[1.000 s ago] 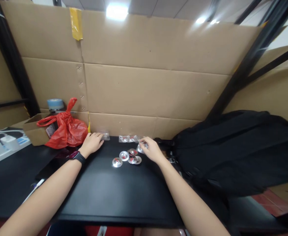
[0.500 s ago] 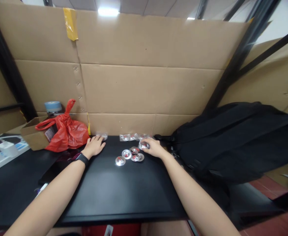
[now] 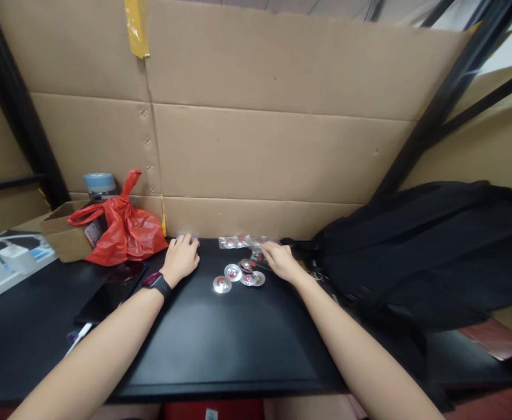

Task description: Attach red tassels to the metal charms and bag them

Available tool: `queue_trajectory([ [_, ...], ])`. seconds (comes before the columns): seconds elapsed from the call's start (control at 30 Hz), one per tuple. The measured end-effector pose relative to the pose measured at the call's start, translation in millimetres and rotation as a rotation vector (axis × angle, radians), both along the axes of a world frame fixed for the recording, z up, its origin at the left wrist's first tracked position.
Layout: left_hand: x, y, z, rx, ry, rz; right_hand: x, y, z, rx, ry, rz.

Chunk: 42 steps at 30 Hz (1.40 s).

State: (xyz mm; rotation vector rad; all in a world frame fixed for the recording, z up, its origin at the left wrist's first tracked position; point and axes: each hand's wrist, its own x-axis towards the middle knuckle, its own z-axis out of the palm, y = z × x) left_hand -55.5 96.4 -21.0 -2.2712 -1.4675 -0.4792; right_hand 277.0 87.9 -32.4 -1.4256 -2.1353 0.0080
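Note:
My left hand (image 3: 181,256) rests palm down on the black table near the cardboard wall, fingers slightly apart, partly over a clear plastic packet (image 3: 190,238). My right hand (image 3: 281,261) has its fingertips on a clear packet (image 3: 256,254) with something red inside, right of centre. Between the hands lie several round silver discs with red marks: one (image 3: 222,284) at the front left, another (image 3: 232,272) behind it, and a few overlapping (image 3: 249,279) near my right hand. A row of clear packets with discs (image 3: 235,241) lines the foot of the wall.
On the left are a red plastic bag (image 3: 129,230), a small cardboard box (image 3: 67,240), a blue-lidded jar (image 3: 100,184), a phone (image 3: 111,291) with a white cable and a power strip (image 3: 15,265). A black backpack (image 3: 431,251) fills the right side.
The view has shifted a little. My left hand's fingers are drawn in more. The packet at my right hand now sits lower against the wall-side row, and its outline is less visible.

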Motion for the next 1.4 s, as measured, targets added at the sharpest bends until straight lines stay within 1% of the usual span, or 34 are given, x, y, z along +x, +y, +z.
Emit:
queue_trajectory([
  [0.1, 15, -11, -2.4, -0.015, -0.058, -0.067, -7, -5, 7.9, 0.093, 0.295, 0.065],
  [0.23, 33, -22, -7.6, -0.106, -0.203, -0.156, -21, -19, 19.8, 0.085, 0.633, 0.108],
  [0.3, 36, -25, -7.1, -0.120, -0.274, -0.214, -29, -27, 24.6, 0.077, 0.718, 0.111],
  [0.4, 36, -30, -0.7, -0.070, -0.326, -0.352, -40, -36, 28.2, 0.046, 0.780, 0.105],
  [0.5, 35, -40, 9.0, -0.017, -0.281, -0.498, -51, -41, 27.1, 0.011, 0.847, 0.101],
  [0.6, 40, -53, 16.6, 0.062, -0.115, -0.654, -62, -46, 23.7, -0.009, 0.899, 0.117],
  [0.63, 43, -56, 18.1, 0.102, -0.055, -0.685, -65, -47, 22.6, -0.019, 0.902, 0.133],
  [0.7, 49, -61, 19.9, 0.187, 0.037, -0.700, -71, -49, 21.2, -0.030, 0.885, 0.171],
  [0.77, 52, -60, 20.6, 0.247, 0.073, -0.674, -73, -49, 20.9, -0.035, 0.839, 0.215],
  [0.83, 49, -54, 21.1, 0.255, 0.078, -0.627, -67, -45, 21.4, -0.045, 0.752, 0.268],
  [0.9, 38, -43, 21.8, 0.224, 0.053, -0.518, -51, -37, 21.2, -0.016, 0.604, 0.280],
  [0.97, 21, -27, 21.2, 0.184, -0.001, -0.341, -25, -24, 18.1, 0.105, 0.408, 0.184],
  [1.0, 12, -19, 19.9, 0.151, -0.021, -0.253, -10, -17, 15.2, 0.143, 0.325, 0.133],
  [1.03, 3, -11, 17.6, 0.109, -0.033, -0.180, 6, -10, 11.3, 0.146, 0.255, 0.085],
  [1.1, -12, 4, 10.0, 0.010, -0.034, -0.060, 32, 2, 2.2, 0.080, 0.140, 0.007],
  [1.17, -20, 14, 0.0, -0.094, -0.019, 0.026, 48, 9, -6.5, -0.019, 0.074, -0.019],
  [1.27, -21, 21, -12.5, -0.187, -0.024, 0.122, 52, 14, -14.8, -0.121, 0.008, -0.044],
  [1.4, -19, 19, -17.2, -0.180, -0.020, 0.148, 35, 15, -15.8, -0.105, -0.125, -0.127],
])
